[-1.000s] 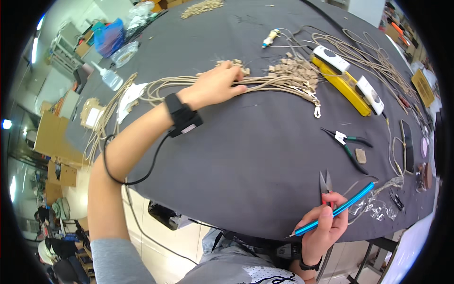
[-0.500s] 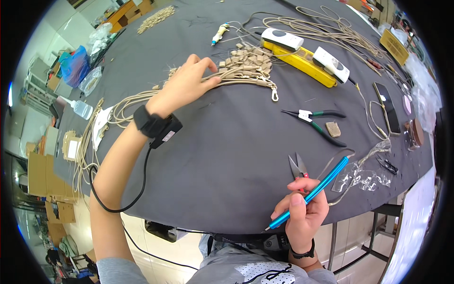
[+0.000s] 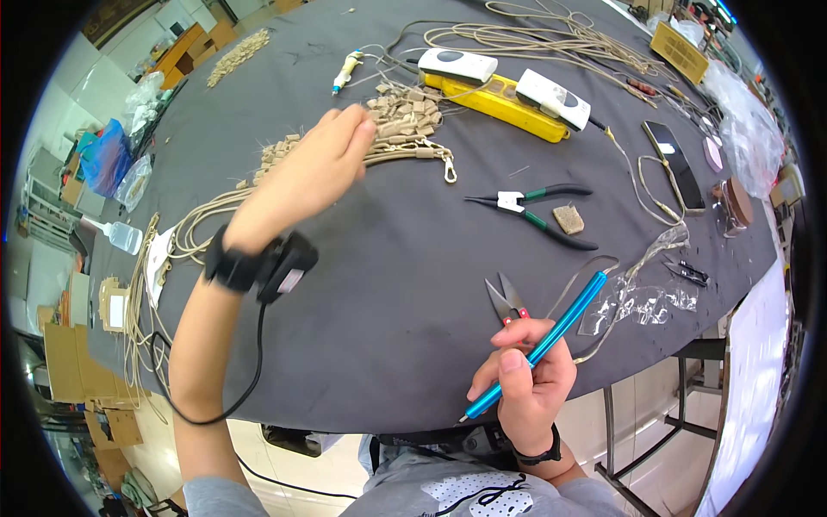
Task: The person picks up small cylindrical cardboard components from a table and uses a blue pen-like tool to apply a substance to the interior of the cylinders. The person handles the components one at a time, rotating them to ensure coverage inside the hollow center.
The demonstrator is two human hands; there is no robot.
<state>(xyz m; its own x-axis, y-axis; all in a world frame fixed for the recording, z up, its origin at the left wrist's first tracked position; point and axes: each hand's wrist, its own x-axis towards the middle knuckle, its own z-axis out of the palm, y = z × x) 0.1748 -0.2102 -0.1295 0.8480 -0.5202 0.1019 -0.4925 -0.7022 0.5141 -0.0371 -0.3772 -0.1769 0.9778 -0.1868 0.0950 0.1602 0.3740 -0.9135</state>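
In my right hand (image 3: pixel 536 379), closed, is a blue metallic pen-shaped tool (image 3: pixel 564 323), its thin metal tip pointing down-left near the table's front edge. A thin cable lies by its upper end. My left hand (image 3: pixel 314 172) hovers by the bundle of beige cords (image 3: pixel 207 211), its fingers curled together and slightly smeared; whatever they pinch is hidden. Just beyond it lies a pile of small beige pieces (image 3: pixel 413 108). A metal snap hook (image 3: pixel 450 169) ends one cord. Red-handled scissors (image 3: pixel 506 297) lie behind my right hand, partly covered by its fingers.
Green-handled pliers (image 3: pixel 534 202) and a small tan block (image 3: pixel 568 219) lie to the right. Farther back are a yellow power strip (image 3: pixel 495 108) with white plugs, and coiled cords (image 3: pixel 525 39). A phone (image 3: pixel 674 164) and a jar (image 3: pixel 734 208) stand near the right edge.
My left hand has drawn its fingers together and lifted off the cords, blurring as it moves. The right hand keeps its hold on the blue tool. The whole view has shifted slightly.
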